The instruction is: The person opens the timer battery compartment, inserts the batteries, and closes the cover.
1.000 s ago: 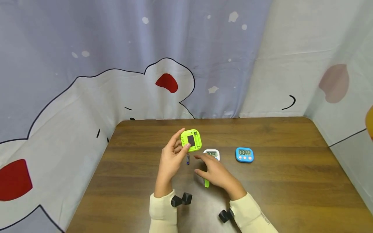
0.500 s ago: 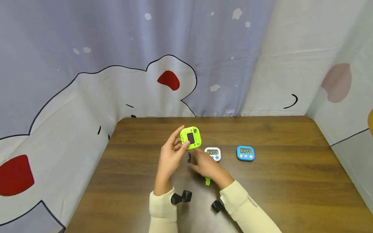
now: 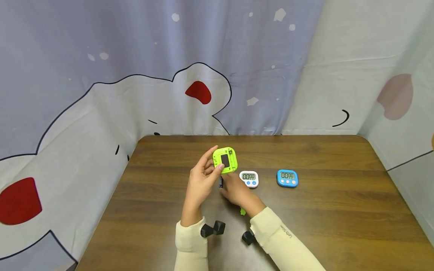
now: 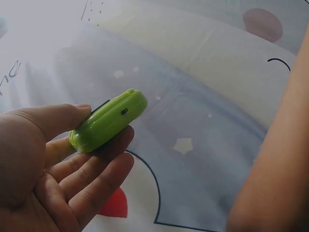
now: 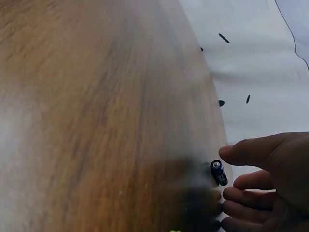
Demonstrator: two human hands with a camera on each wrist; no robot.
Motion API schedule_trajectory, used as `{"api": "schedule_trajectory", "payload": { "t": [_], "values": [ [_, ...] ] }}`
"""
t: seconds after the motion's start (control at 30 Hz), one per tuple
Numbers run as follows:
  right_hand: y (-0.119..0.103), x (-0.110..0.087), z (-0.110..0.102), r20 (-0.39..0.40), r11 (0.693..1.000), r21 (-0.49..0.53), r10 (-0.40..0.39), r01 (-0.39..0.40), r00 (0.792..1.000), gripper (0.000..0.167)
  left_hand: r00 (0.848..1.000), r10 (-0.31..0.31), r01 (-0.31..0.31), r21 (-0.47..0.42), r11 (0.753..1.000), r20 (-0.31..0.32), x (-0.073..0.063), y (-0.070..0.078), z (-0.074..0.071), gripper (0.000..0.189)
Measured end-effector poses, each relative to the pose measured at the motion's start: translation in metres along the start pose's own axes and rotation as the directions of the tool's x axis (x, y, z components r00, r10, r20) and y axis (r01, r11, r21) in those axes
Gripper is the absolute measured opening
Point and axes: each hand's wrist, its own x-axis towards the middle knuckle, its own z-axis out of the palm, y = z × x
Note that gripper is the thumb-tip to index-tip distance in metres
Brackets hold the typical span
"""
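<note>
My left hand holds up a lime-green digital timer, thumb on its back and fingers behind. The back is uncovered, showing a dark rectangle and a battery slot. In the left wrist view the timer appears edge-on. A small dark battery lies on the table just below it. Beside the battery is my right hand; in the right wrist view its thumb and fingers are spread around the battery, with a gap visible. Partly hidden under the right wrist is a lime-green piece.
A white timer lies just right of my right hand, and a blue timer farther right. Both displays face up. The wooden table ends at a patterned curtain behind.
My right hand has moved left and down to the battery, uncovering more of the white timer. The left hand keeps holding the green timer almost in place.
</note>
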Motion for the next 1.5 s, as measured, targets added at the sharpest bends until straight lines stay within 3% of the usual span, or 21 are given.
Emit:
{"api": "schedule_trajectory", "payload": {
  "t": [0.33,0.7,1.1,1.27,1.5],
  "values": [
    [-0.002,0.0,0.004,-0.051,0.997,-0.071,-0.003,-0.001,0.999,0.056,1.0,-0.015,0.015,0.005,1.0,0.017,-0.001,0.0,0.003,0.054],
    [0.0,0.0,0.006,-0.088,0.994,-0.109,0.0,-0.01,0.996,0.04,1.0,-0.02,0.02,0.019,1.0,0.024,-0.001,-0.001,0.005,0.055],
    [-0.005,-0.011,-0.002,-0.084,0.999,-0.042,-0.024,0.02,0.996,0.049,1.0,-0.007,0.007,0.023,1.0,0.014,-0.001,0.0,0.004,0.054],
    [-0.008,-0.025,-0.011,-0.149,0.999,0.018,-0.028,0.031,0.988,0.049,1.0,-0.006,0.005,0.018,1.0,0.014,0.0,0.0,0.003,0.054],
    [-0.012,-0.044,-0.036,-0.229,0.997,0.075,0.03,-0.013,0.973,0.049,1.0,0.0,0.0,0.028,1.0,0.02,0.0,-0.001,0.003,0.054]
  ]
}}
